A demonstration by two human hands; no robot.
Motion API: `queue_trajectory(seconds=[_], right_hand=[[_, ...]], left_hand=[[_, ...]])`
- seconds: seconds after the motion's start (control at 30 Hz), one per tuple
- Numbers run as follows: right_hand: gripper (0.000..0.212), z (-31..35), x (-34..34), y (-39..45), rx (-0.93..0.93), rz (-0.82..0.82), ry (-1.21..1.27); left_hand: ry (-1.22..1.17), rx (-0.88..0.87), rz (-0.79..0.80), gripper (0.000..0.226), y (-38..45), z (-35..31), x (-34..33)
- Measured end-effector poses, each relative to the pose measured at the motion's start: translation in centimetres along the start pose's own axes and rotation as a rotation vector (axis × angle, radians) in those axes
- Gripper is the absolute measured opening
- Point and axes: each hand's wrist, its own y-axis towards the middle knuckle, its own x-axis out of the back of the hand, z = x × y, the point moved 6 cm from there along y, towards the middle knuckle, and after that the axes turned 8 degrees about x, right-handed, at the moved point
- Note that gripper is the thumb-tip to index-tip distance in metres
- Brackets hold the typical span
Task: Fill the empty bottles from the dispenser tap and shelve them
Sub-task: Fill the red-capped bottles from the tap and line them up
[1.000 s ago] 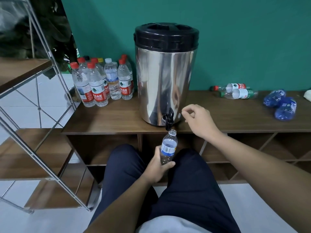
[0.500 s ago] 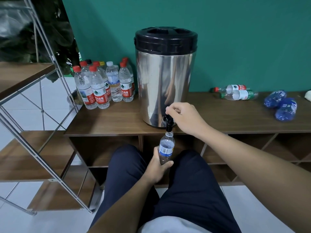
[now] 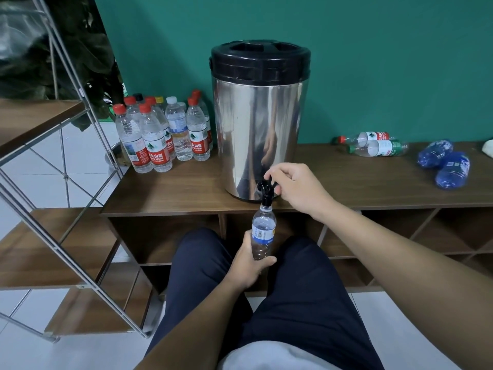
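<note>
Left hand point(image 3: 246, 265) gripped bottle point(image 3: 262, 233) upright, mouth directly under tap point(image 3: 266, 192), right hand point(image 3: 297, 188) pinched tap lever, forearm extended, dispenser point(image 3: 260, 124) on shelf point(image 3: 173, 193)

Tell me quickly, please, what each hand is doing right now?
Left hand: grips the clear plastic bottle.
Right hand: pinches the black tap lever.

Home room: tiled floor point(image 3: 40, 182), wooden shelving point(image 3: 186, 193), teal wall point(image 3: 373, 62).
</note>
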Motion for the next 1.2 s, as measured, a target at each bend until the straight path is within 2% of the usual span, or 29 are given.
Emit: queue_trajectory(seconds=[0.27, 0.47, 0.63, 0.8, 0.93, 1.03, 1.13, 1.2], right_hand=[[0.033, -0.2, -0.6, -0.4, 0.041, -0.076, -0.125], [0.023, 1.4, -0.6, -0.5, 0.117, -0.048, -0.21], [0.021, -0.4, -0.4, -0.1, 0.039, -0.082, -0.055], [0.034, -3.0, -0.1, -0.8, -0.047, -0.135, 0.158], [0.032, -4.4, -0.7, -1.7, -0.123, -0.147, 0.342], [0.027, -5.9, -1.4, -2.6, -0.129, -0.15, 0.344], [0.046, -7.4, -2.2, -4.2, -0.141, -0.189, 0.248], [0.038, -8.5, -3.1, -5.8, -0.136, -0.198, 0.203]], left_hand=[[0.063, 0.04, -0.003, 0.07, 0.2, 1.0, -0.1], [0.043, 0.046, 0.005, 0.073, 0.1, 0.8, -0.1], [0.031, 0.058, 0.005, 0.073, 0.0, 0.8, 0.2], [0.029, 0.052, -0.002, 0.071, -0.1, 0.7, 0.0], [0.028, 0.074, 0.001, 0.066, -0.1, 0.9, -0.2], [0.05, 0.045, 0.011, 0.065, 0.0, 1.0, -0.4], [0.046, 0.036, 0.013, 0.064, 0.0, 1.2, -0.3], [0.037, 0.029, 0.02, 0.065, -0.1, 1.2, -0.4]])
